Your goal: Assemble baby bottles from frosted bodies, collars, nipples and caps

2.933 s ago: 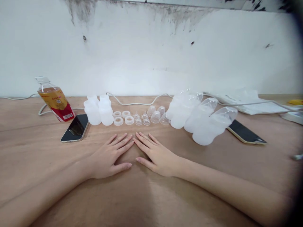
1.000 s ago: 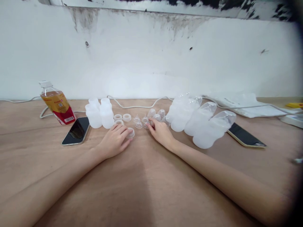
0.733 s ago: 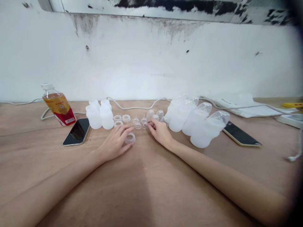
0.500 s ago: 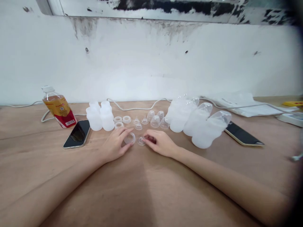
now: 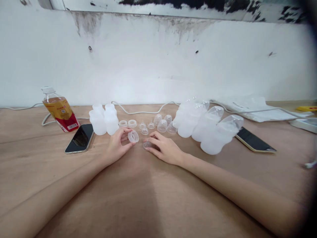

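My left hand (image 5: 119,145) grips a translucent screw ring (image 5: 133,136), tilted so that its opening faces right. Close by, my right hand (image 5: 164,147) has its fingers around a clear bottle nipple (image 5: 147,144), partly hidden by the fingertips. Beyond the hands lie more rings (image 5: 132,123), several small clear nipples (image 5: 144,131) and several clear dome caps (image 5: 162,125). White bottles without tops (image 5: 112,122) stand to the left of these. On the right is a group of white bottles with clear domes (image 5: 212,142).
A drink bottle (image 5: 61,114) and a phone (image 5: 80,138) are at the left. Another phone (image 5: 255,140) lies right of the bottles. A white cable (image 5: 143,113) runs along the wall, and a white plastic bag (image 5: 247,109) lies at the back right.
My left hand has lifted the ring and turned it on its side. My right fingers have closed further over the nipple, covering more of it.
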Available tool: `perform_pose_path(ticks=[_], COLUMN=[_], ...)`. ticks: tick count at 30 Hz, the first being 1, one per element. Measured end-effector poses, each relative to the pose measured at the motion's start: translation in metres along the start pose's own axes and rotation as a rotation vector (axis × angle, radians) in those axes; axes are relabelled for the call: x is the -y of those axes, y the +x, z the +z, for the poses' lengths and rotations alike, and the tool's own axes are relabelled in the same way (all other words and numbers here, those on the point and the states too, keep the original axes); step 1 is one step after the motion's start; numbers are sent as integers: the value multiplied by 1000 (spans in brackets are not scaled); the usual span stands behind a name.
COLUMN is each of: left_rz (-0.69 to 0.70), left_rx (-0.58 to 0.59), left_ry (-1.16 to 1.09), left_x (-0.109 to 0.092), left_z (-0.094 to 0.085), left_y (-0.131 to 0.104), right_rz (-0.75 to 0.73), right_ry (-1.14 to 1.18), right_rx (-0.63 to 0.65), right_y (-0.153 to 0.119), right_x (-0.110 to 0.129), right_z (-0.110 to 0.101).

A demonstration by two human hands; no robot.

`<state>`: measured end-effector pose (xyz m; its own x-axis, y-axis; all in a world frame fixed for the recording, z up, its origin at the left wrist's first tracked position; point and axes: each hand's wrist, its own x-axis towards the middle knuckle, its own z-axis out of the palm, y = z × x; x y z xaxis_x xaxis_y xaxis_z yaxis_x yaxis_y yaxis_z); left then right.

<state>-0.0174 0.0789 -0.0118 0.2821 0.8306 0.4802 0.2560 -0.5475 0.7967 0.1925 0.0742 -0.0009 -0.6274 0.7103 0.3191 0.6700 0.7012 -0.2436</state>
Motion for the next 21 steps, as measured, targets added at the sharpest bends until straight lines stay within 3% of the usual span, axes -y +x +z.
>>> perform_pose_path(ticks=[5, 10, 18, 21], left_rz=[7, 13, 69, 105], left_rx=[32, 82, 108, 143], left_ry=[-15, 38, 104, 124], left_x=[-2, -8, -5, -8], left_z=[0, 0, 0, 0], left_y=[0, -3, -3, -4], right_rz=[-33, 117, 60, -34], right_ry=[251, 491, 392, 288], right_rx=[-156, -343, -398, -432], right_y=[1, 3, 1, 1], right_x=[-2, 0, 1, 3], right_z=[0, 6, 7, 7])
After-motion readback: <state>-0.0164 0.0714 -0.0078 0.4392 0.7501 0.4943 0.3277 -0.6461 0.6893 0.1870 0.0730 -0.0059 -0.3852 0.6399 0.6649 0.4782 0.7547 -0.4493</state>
